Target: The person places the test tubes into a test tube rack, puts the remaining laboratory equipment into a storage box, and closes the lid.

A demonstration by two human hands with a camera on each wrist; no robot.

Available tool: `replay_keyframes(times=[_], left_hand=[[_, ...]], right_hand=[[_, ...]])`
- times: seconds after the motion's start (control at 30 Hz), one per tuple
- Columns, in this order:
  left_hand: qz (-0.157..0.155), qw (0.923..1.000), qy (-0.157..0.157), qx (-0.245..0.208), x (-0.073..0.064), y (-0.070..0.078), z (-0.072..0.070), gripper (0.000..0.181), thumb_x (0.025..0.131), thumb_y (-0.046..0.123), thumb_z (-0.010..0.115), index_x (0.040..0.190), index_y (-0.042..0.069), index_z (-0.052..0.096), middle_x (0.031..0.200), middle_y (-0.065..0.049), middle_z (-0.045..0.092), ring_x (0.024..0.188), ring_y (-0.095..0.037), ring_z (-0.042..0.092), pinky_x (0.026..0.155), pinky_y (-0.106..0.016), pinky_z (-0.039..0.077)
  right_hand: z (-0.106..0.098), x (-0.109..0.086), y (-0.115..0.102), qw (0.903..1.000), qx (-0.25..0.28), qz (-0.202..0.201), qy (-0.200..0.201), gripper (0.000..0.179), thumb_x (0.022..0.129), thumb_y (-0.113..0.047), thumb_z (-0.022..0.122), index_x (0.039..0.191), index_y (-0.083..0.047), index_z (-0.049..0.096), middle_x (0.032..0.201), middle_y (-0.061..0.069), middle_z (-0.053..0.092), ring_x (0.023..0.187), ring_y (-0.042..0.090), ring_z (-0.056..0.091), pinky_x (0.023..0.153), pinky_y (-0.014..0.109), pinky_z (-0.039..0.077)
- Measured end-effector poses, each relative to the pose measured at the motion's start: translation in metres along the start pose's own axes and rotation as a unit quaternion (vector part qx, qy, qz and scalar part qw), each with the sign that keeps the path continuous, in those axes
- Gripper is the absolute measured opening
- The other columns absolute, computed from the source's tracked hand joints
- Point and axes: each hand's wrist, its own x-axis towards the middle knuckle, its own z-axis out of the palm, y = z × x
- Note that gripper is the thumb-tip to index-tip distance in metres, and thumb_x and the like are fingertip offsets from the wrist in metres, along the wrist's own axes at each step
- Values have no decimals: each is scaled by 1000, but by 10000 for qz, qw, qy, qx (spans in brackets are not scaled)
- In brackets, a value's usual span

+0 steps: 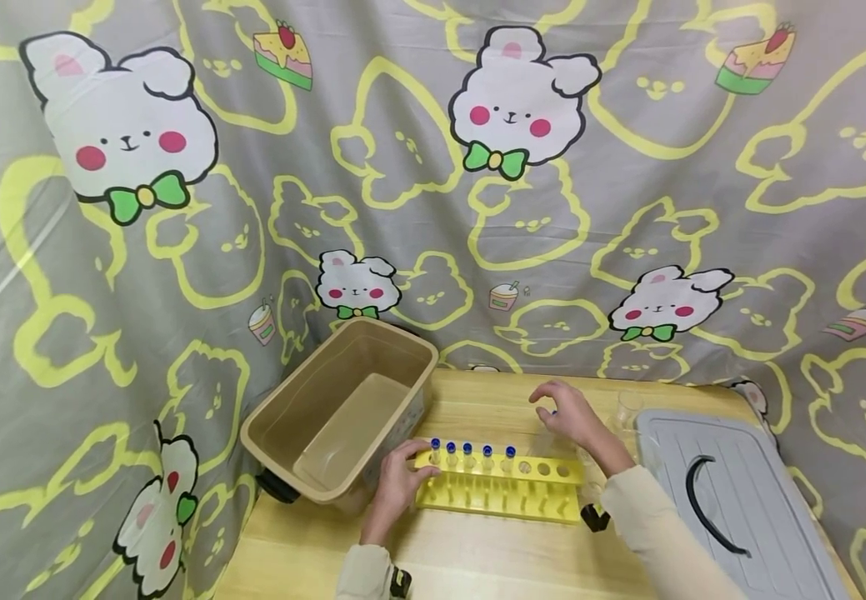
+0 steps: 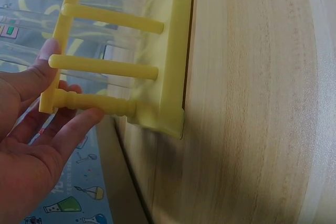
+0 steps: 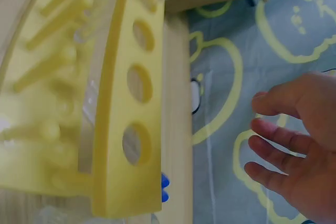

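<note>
While the left hand (image 1: 400, 479) grips the left end of the yellow rack (image 1: 498, 474) standing on the surface (image 1: 478, 560), five blue-capped tubes (image 1: 467, 450) occupy its holes; the right hand (image 1: 571, 413), fingers apart, hovers beyond it, empty.

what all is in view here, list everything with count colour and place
yellow plastic test-tube rack: 1, yellow, mid-table
clear blue-capped test tubes: 5, clear and blue, rack's left holes
small blue round ends: at least 2, blue, past rack's far edge
clear round cup: 1, transparent, by lid's far-left corner
brown rectangular plastic bin: 1, brown, table's left
grey ribbed lid: 1, grey with black handle, table's right
light wooden table: 1, light brown, underneath
rabbit-print fabric sheet: count unclear, grey, yellow, white, behind and beside table
black wrist devices: 2, black, one per wrist
sleeves: 2, beige, forearms
left hand: 1, bare, gripping rack's left end
right hand: 1, bare, beyond rack's right half
</note>
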Motion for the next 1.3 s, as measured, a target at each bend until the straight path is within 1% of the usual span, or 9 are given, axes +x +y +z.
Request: replay_keyframes(times=[0.17,0.3,0.47,0.6,0.7,0.8,0.97,1.1,1.3], left_hand=[[28,10000,-11,-43,0,-1,2,39,75,7,89,112,4,76,115,-10,73,106,-33,68,87,-37,60],[-16,9999,-50,-108,1,-3,2,39,76,6,88,113,3,76,117,-10,72,107,-35,67,82,-31,61],[-129,9997,-67,-210,1,-2,0,39,76,5,88,114,4,75,119,-10,71,109,-35,67,78,-25,61],[-63,9997,-12,-232,1,-1,-2,39,75,4,88,112,3,76,117,-12,71,107,-37,67,76,-25,61],[-25,9996,-40,-273,1,-1,-2,39,75,4,88,112,2,75,116,-13,71,106,-37,67,75,-24,61],[-102,9994,-103,-323,1,-1,-1,38,76,5,88,112,3,75,116,-12,71,107,-36,67,76,-23,60],[-109,9995,-64,-291,2,-2,0,37,76,6,88,111,5,76,116,-10,71,106,-35,66,77,-24,60],[-76,9997,-66,-208,0,-3,1,38,75,8,89,111,6,77,115,-9,72,104,-33,67,82,-30,61],[-17,9998,-61,-195,-1,-3,1,38,75,10,89,111,6,76,114,-9,72,105,-32,68,89,-37,59]], right_hand=[[2,12,19,9982,-149,73,-575,14,89,6,69,100,0,74,105,18,69,105,43,65,90,58,55],[3,20,31,9944,-355,155,-980,21,83,12,66,101,4,73,103,20,70,104,44,65,88,57,56],[5,27,36,9865,-617,149,-1511,34,76,23,58,101,5,74,103,21,71,102,43,66,86,53,57],[6,31,34,9803,-672,331,-1828,41,74,26,50,100,5,74,106,21,70,105,43,64,86,51,57],[9,31,33,9750,-767,601,-1997,37,77,24,55,101,3,73,109,21,68,108,43,62,88,50,57],[13,30,34,9692,-898,737,-2172,28,83,18,66,104,3,73,110,21,67,109,43,60,90,50,56],[21,30,35,9635,-1099,480,-2395,23,81,8,78,103,1,74,106,17,66,102,38,61,91,51,55],[28,30,39,9569,-1286,257,-2591,22,75,4,83,94,-2,74,97,10,66,91,28,61,84,44,56],[35,31,47,9609,-1451,-215,-2350,19,75,12,71,78,-6,71,81,2,63,76,16,53,70,31,52]])
